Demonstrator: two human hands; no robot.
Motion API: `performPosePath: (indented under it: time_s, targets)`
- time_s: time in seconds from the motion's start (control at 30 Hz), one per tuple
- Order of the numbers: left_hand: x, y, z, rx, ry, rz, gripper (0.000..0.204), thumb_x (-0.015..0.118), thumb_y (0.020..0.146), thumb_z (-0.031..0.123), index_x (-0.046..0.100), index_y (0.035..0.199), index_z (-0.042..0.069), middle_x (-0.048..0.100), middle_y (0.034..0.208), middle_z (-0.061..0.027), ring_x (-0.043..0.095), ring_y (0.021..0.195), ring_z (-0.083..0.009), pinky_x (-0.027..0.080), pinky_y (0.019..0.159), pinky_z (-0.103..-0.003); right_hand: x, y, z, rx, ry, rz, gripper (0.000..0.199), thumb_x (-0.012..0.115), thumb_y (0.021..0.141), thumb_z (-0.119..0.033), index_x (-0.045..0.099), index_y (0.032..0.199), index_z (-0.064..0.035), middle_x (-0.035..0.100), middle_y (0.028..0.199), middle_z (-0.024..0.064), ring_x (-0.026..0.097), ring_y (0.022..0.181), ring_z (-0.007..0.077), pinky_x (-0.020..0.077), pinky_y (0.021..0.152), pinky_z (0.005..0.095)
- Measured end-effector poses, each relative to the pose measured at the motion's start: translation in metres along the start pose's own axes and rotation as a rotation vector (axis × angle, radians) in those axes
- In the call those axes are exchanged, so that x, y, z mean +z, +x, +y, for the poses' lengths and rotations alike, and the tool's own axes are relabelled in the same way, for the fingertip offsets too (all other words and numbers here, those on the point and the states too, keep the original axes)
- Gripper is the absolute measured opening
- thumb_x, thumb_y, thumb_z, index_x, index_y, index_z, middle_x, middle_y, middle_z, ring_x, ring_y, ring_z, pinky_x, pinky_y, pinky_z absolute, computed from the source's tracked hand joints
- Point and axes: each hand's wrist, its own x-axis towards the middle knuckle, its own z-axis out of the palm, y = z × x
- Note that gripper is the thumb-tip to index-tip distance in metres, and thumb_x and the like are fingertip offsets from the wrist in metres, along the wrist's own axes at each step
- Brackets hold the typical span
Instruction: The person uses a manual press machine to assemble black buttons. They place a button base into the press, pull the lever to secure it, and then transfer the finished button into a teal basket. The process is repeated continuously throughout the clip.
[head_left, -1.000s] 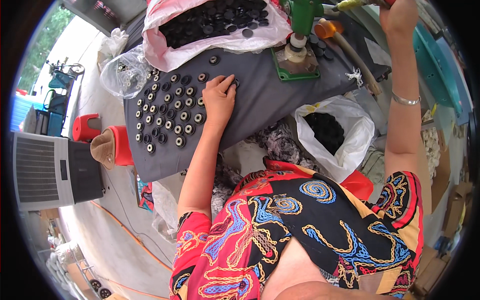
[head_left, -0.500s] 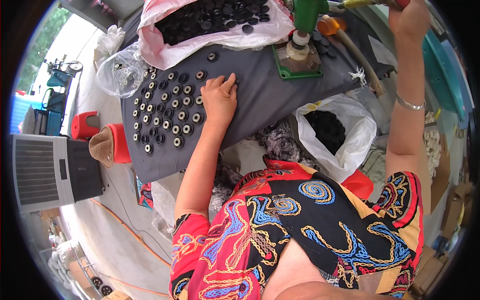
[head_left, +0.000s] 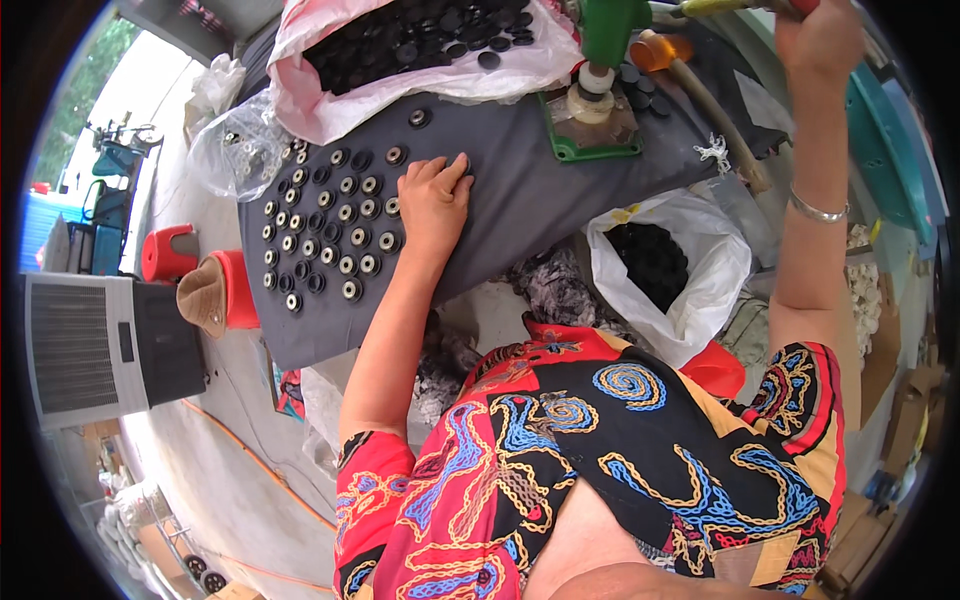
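My left hand (head_left: 435,205) rests palm down on the dark grey cloth (head_left: 510,200), its fingers bent. At its fingertips sits a small dark piece, mostly hidden. Left of that hand lie many black round caps with metal centres (head_left: 348,213), and several plain black rings. Raised at the upper right, my right hand (head_left: 822,45) is closed round the red end of a lever (head_left: 715,6) that runs to a green hand press (head_left: 612,35). Under the press's white ram, a cream-coloured die (head_left: 590,106) stands on the green-edged base plate (head_left: 562,150).
Behind the caps lies an open white sack (head_left: 300,95) of black discs. A clear bag (head_left: 235,150) of metal parts is at the left. An orange-headed mallet (head_left: 655,52) lies right of the press. Nearer me, a white bag (head_left: 715,270) holds black pieces. Red stools (head_left: 170,252) stand left.
The whole view has shifted slightly. Both hands keep nearly the same places, the left on the cloth and the right on the lever.
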Motion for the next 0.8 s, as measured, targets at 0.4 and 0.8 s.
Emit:
performPosePath:
  time_s: [0.4, 0.8]
  targets:
    - [0.067, 0.088, 0.099, -0.14, -0.442, 0.014, 0.056, 0.082, 0.071, 0.011, 0.06, 0.121, 0.002, 0.069, 0.108, -0.0175, 0.068, 0.093, -0.029, 0.054, 0.078, -0.037, -0.02, 0.008, 0.008, 0.01, -0.098, -0.015, 0.03, 0.046, 0.093, -0.022, 0.052, 0.071, -0.0031, 0.052, 0.058, 0.0088, 0.051, 0.047, 0.0183, 0.0473, 0.052, 0.0317]
    - [0.092, 0.108, 0.11, -0.245, -0.529, 0.019, 0.057, 0.08, 0.07, 0.007, 0.057, 0.122, 0.001, 0.069, 0.109, -0.0199, 0.068, 0.099, -0.031, 0.053, 0.085, -0.04, -0.03, -0.062, 0.006, -0.099, -0.055, -0.067, 0.018, 0.042, 0.094, -0.009, 0.048, 0.08, -0.0003, 0.048, 0.07, 0.0129, 0.048, 0.064, 0.0236, 0.0464, 0.074, 0.0427]
